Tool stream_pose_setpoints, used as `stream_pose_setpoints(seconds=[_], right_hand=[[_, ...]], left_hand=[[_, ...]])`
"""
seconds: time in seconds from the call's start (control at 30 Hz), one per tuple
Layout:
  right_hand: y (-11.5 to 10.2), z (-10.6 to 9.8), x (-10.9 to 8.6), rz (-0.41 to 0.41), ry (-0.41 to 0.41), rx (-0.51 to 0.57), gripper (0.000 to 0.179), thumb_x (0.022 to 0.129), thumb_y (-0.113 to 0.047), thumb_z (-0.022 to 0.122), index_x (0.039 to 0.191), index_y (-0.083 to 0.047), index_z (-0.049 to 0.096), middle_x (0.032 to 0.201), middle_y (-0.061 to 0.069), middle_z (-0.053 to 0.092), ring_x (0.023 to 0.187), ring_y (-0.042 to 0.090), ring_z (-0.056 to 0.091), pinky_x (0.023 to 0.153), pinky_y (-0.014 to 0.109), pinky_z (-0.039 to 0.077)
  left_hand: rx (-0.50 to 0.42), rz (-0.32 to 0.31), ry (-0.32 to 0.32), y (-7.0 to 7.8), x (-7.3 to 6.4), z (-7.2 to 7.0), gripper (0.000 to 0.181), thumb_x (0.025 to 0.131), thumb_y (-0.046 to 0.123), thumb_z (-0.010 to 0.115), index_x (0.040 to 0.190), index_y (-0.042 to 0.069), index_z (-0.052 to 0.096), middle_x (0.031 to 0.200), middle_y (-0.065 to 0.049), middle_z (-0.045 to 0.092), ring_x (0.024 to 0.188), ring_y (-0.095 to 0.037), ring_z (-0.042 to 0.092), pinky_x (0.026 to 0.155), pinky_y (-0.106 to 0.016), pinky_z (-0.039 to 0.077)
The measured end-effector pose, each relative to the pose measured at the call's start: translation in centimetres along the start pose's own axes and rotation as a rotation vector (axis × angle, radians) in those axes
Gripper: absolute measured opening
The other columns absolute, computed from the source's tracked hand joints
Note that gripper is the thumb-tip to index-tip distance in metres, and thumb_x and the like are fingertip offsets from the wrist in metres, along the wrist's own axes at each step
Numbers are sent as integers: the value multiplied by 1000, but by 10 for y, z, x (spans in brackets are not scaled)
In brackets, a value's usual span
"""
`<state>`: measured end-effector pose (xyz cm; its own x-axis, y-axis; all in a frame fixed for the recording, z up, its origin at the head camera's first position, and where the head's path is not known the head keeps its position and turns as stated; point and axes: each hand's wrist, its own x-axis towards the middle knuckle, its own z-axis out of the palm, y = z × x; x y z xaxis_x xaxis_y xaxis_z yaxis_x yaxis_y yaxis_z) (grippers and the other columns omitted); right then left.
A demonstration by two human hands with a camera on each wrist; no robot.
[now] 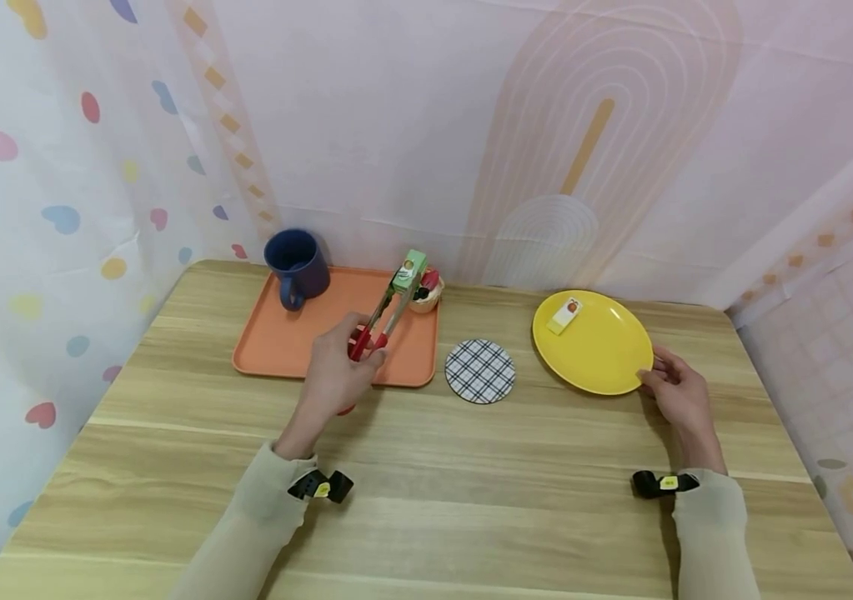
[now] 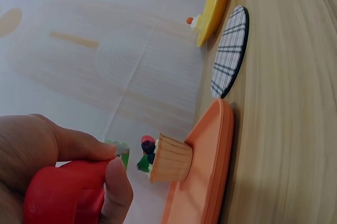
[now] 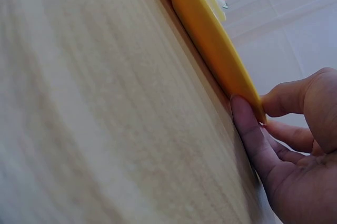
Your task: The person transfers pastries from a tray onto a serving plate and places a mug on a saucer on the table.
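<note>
My left hand grips red-handled tongs over the orange tray. Between the tips of the tongs is a small green cake piece, held up near a toy cupcake with berries at the tray's back right corner. On the right, my right hand pinches the near right rim of a yellow plate, thumb and fingers on either side of the edge in the right wrist view. A yellow and white cake piece sits on the plate's left part.
A dark blue mug stands at the tray's back left. Between tray and plate lies a round plaid coaster. Behind the wooden table hangs a patterned curtain, close to its back edge.
</note>
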<state>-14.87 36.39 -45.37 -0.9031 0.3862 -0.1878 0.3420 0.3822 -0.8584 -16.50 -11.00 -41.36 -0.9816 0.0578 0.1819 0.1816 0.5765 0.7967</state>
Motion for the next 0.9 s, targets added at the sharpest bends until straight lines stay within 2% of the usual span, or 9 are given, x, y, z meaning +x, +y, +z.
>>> stream_pose_setpoints(seconds=[0.23,0.7,0.9], right_hand=[[-1,1,-1,9,0,11,59,102,-13,61,157,-8,41,118,-7,54,95,-5,55,77,12,55],[0,0,1,-8,1,10,60,101,-13,61,157,-6,40,114,-10,54,92,-7,55,76,12,55],[0,1,0,-12,0,2,60,102,-13,61,157,-6,39,120,-5,55,92,-7,55,76,12,55]], left_hand=[[-5,14,-27,5,-3,3,42,90,12,77,128,5,61,102,-17,68,75,-26,63,58,-30,50],[-76,36,-95,11,-7,12,40,90,10,77,127,7,61,101,-17,67,57,-14,65,52,-26,53],[-79,57,-111,13,-9,17,40,89,10,77,126,6,62,102,-18,68,55,-12,64,52,-25,52]])
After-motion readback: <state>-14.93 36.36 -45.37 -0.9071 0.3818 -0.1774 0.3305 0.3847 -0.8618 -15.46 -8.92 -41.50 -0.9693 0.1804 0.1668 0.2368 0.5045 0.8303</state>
